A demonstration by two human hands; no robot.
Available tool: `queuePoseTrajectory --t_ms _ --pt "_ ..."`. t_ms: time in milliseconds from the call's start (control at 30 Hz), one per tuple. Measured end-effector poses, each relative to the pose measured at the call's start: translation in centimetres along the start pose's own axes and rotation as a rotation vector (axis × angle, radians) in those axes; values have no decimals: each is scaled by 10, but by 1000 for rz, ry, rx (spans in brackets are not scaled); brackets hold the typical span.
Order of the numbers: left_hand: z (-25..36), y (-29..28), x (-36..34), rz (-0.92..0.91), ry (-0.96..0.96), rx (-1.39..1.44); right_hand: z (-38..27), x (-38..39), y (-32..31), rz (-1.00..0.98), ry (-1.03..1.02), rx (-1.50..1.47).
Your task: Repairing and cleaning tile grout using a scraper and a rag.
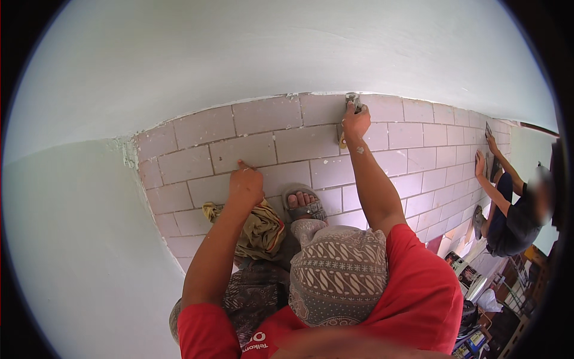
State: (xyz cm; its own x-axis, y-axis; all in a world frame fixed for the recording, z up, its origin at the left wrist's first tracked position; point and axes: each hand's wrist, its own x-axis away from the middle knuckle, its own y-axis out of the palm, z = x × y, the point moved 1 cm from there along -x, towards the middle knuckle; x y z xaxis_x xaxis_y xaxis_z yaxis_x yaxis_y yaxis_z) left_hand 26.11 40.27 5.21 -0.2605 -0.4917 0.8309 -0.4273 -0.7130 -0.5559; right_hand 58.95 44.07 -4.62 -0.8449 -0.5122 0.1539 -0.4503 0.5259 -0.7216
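At the base of the far wall, my right hand [356, 121] grips a scraper. Its metal blade [353, 97] meets the joint between the tiles and the wall, and its yellowish handle end [342, 141] shows below my fist. My left hand [246, 184] is on the tiled floor [251, 149], index fingertip touching a tile, the other fingers curled under. Whether they hold anything is hidden. Right below that hand lies a crumpled olive cloth [260, 232]. My sandalled foot [303, 200] stands just right of the cloth, by my patterned trouser knee [339, 269].
Pale walls [78, 197] border the tiles at the left and ahead, with rough white residue along the edge. Farther right, another person [517, 221] squats and works by the same wall with a flat tool [488, 130]. A white plastic bag [489, 300] lies among clutter at the lower right.
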Motion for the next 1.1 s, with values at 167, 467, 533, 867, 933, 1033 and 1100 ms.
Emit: queuePoseTrajectory --t_ms 167,467,533,867,933,1033,1100 --pt "3 -39 -16 -66 -31 129 0 3 2 72 42 54" --pt "13 -18 -24 247 15 120 -2 1 3 57 2 60" --pt "13 -20 -23 248 37 221 1 5 5 51 -69 85" --pt "13 -30 -23 170 55 214 4 9 9 40 -238 139" --pt "5 -23 -20 157 37 212 -10 15 8 -23 -125 107" --pt "3 -28 -25 167 65 192 -9 13 9 -20 -45 103" --pt "10 -27 -23 160 61 208 -2 9 10 35 -73 120"
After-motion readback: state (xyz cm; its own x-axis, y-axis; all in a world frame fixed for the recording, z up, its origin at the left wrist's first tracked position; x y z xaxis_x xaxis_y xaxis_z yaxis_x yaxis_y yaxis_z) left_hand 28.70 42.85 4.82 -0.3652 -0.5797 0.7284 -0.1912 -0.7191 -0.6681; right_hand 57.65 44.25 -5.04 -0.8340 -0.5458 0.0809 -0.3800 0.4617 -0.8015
